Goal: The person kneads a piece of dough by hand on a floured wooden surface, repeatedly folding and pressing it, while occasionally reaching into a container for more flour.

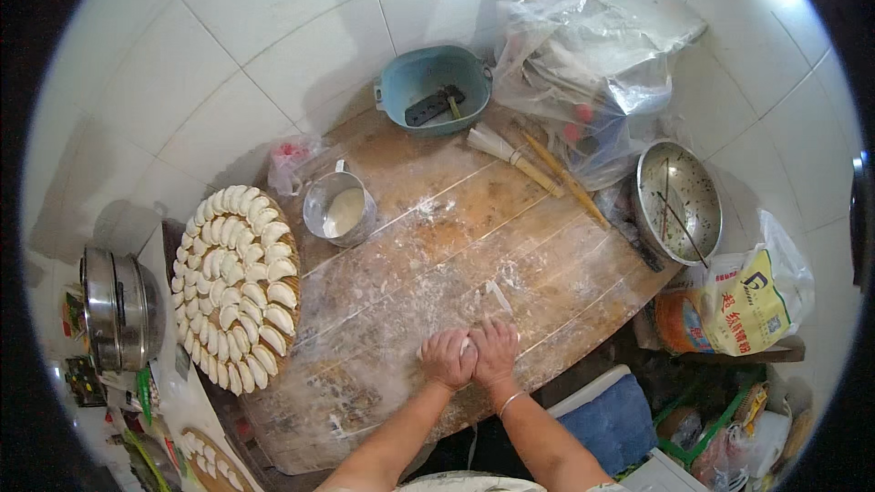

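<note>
A small soft white dough piece [466, 343], judged pliable and sticky, is pinched between left hand [447, 357] and right hand [495, 353], pressed together over the floured wooden tabletop [437, 246].

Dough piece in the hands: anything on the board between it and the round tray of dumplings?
Nothing visible. Both hands, left hand and right hand, are pressed around the dough piece. Toward the dumpling tray the wooden board shows only flour; the metal cup sits farther back.

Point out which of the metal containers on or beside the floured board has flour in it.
The small metal cup with a handle, at the board's far left by the dumpling tray. It holds white flour; the wide metal bowl on the right holds only chopsticks.
</note>
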{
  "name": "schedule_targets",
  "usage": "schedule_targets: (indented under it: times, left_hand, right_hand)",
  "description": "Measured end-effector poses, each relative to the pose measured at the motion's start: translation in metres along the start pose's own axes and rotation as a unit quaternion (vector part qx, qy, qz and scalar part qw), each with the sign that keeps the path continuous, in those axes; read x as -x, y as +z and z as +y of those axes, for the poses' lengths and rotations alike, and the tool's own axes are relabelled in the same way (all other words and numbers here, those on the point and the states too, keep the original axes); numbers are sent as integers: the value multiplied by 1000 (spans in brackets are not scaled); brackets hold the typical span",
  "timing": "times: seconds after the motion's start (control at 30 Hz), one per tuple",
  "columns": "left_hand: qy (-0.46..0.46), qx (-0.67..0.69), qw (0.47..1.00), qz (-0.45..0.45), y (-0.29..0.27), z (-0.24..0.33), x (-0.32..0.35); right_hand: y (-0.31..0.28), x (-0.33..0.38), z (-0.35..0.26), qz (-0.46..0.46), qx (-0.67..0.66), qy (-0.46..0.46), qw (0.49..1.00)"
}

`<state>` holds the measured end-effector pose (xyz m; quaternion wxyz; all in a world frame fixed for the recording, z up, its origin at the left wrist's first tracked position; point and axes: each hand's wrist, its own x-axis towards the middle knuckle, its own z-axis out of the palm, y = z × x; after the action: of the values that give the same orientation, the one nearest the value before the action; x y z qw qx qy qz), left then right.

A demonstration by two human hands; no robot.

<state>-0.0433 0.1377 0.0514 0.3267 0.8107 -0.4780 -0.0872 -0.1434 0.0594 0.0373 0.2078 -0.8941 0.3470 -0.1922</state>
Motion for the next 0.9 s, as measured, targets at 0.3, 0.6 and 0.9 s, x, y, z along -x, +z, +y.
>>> schedule_targets:
  times: [0.3, 0.6, 0.9]
  left_hand:
    - [-2, -33, 997, 66, 31, -42, -112]
    - [-228, 179, 956, 54, 44, -46, -119]
    - [-107, -109, 924, -351, 11, 22, -131]
  right_hand:
    - [18, -101, 14, 12, 25, 142, 990]
    - [45, -149, 105, 201, -263, 243, 912]
    - [-12, -70, 113, -94, -239, 304, 917]
